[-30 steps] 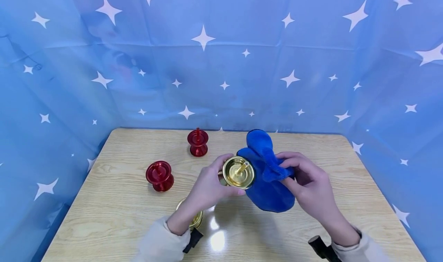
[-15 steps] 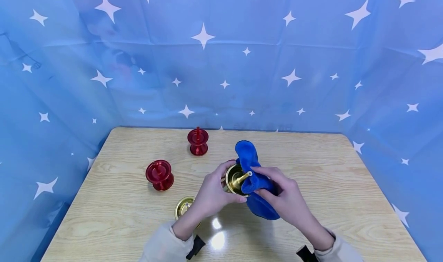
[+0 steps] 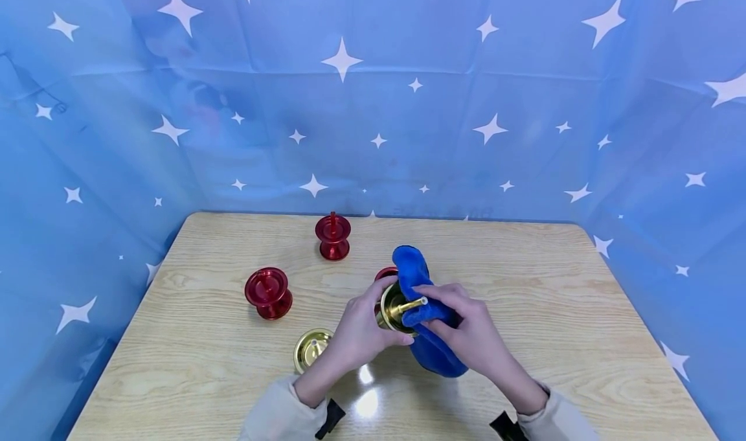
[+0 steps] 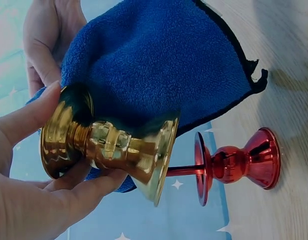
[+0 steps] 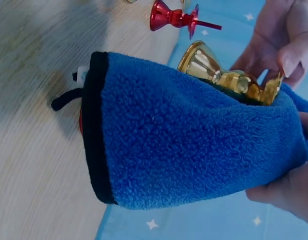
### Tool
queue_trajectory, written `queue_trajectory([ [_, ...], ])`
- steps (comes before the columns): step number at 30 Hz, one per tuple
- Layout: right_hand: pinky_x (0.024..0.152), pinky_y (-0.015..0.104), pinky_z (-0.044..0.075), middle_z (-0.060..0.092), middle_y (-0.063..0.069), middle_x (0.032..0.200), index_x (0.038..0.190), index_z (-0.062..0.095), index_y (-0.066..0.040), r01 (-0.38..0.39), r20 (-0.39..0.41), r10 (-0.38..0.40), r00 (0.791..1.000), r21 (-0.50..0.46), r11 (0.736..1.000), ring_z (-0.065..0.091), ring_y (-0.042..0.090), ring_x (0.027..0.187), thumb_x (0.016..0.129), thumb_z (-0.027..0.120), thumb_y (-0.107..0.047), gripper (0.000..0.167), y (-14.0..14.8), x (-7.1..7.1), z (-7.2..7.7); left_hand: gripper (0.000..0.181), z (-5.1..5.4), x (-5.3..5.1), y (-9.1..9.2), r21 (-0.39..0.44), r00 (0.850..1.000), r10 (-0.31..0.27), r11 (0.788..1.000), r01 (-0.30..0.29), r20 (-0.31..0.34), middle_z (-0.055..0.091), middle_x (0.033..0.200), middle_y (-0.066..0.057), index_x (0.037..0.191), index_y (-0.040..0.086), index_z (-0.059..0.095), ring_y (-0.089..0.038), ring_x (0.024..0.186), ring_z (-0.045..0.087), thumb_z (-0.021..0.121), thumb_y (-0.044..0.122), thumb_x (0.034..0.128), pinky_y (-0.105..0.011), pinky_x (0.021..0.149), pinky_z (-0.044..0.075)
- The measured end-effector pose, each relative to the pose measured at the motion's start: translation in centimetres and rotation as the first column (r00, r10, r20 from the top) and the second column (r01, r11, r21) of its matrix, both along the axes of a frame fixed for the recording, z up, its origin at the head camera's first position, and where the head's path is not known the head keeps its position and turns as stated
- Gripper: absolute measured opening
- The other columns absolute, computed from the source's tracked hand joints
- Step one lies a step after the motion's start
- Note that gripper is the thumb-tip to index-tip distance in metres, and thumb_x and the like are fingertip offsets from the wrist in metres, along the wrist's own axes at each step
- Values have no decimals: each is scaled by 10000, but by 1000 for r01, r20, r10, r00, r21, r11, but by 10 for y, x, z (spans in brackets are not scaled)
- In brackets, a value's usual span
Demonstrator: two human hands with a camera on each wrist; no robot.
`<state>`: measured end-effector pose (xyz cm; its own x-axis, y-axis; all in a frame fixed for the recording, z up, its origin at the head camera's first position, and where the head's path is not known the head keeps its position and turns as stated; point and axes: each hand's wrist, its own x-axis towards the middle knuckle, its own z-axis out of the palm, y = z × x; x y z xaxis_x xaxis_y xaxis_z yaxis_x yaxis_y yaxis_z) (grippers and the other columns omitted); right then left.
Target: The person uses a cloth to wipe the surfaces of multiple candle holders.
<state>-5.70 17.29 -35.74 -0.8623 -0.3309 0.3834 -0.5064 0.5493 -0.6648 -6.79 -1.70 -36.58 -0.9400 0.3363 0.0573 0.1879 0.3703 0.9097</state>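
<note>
A shiny gold candle holder (image 3: pixel 392 308) is raised off the table, gripped by my left hand (image 3: pixel 362 329) around its upper part, its peg tilted to the right. My right hand (image 3: pixel 473 327) pinches a blue plush cloth (image 3: pixel 436 357) and holds it against the holder's upper cup, beside the peg. In the left wrist view, the cloth (image 4: pixel 149 65) hangs behind the gold holder (image 4: pixel 109 142), with a dark edging and a small loop. The right wrist view has the cloth (image 5: pixel 183 140) covering part of the gold holder (image 5: pixel 233 82).
Two red candle holders stand upright, one farther back (image 3: pixel 334 239) and one at the left (image 3: pixel 270 293). A third red one (image 3: pixel 384 273) is mostly hidden behind my left hand. Another gold candle holder (image 3: pixel 309 348) stands near my left forearm on the wooden table (image 3: pixel 192 337).
My right hand has moved left, bringing the cloth from beside the gold candle holder onto its cup. The holder has tipped to the right and sits slightly lower.
</note>
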Motion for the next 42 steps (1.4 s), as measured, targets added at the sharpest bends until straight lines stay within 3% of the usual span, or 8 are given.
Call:
queue_trajectory([
  [5, 775, 387, 499, 602, 9, 1154, 1200, 592, -122, -77, 19, 77, 997, -4, 997, 501, 170, 1038, 758, 722, -19, 472, 0, 0, -1, 838, -2, 0, -1, 8, 1000, 19, 1000, -19, 9, 558, 1210, -134, 1326, 29, 382, -249, 1079, 528, 840, 146, 634, -415, 867, 441],
  [9, 805, 421, 485, 581, -13, 1181, 1208, 586, -148, -71, 54, 72, 996, -9, 997, 489, 176, 1074, 771, 731, -96, 463, -1, 0, -2, 804, -1, 1, -1, -15, 1000, 27, 1000, -27, -14, 564, 1193, -145, 1301, 22, 399, -260, 1086, 524, 838, 154, 640, -428, 881, 433],
  [16, 827, 447, 475, 621, -6, 1110, 1069, 643, -128, -12, 27, 12, 1000, -27, 1000, 506, 214, 1067, 715, 749, 4, 393, -9, -2, -12, 788, -3, 3, 1, -53, 999, 16, 998, -18, -39, 550, 1222, -157, 1300, 42, 432, -293, 1117, 510, 840, 132, 632, -440, 902, 430],
  [22, 784, 434, 497, 614, 9, 1087, 1070, 619, -149, 24, 55, -22, 998, -37, 999, 526, 206, 1019, 692, 757, 32, 441, -11, -1, -17, 798, -6, 3, 2, -53, 999, 16, 998, -19, -45, 562, 1213, -144, 1308, 42, 427, -295, 1099, 522, 839, 122, 630, -441, 885, 436],
  [28, 807, 432, 480, 622, -19, 1047, 990, 643, -150, -22, 29, 23, 999, -33, 999, 521, 196, 1015, 695, 751, 42, 369, -11, -3, -17, 765, -8, 5, 3, -48, 1000, 9, 999, -10, -23, 565, 1201, -177, 1260, -1, 397, -295, 1108, 516, 832, 127, 645, -451, 894, 422],
  [32, 824, 434, 474, 604, -19, 1023, 958, 636, -144, -54, 62, 58, 996, -61, 997, 521, 201, 1016, 712, 738, 45, 327, -11, -4, -17, 720, -8, 5, 2, -53, 1000, -12, 999, 11, -28, 558, 1199, -196, 1226, -1, 426, -295, 1119, 512, 832, 112, 642, -447, 909, 420],
  [42, 832, 349, 485, 612, -30, 1023, 926, 655, -146, -18, 133, 32, 991, -101, 995, 537, 166, 1020, 702, 745, 42, 306, -10, -5, -17, 720, -10, 3, 1, -40, 996, -40, 998, 37, -76, 589, 1150, -136, 1252, -2, 454, -232, 1072, 541, 828, 141, 654, -402, 902, 433],
])
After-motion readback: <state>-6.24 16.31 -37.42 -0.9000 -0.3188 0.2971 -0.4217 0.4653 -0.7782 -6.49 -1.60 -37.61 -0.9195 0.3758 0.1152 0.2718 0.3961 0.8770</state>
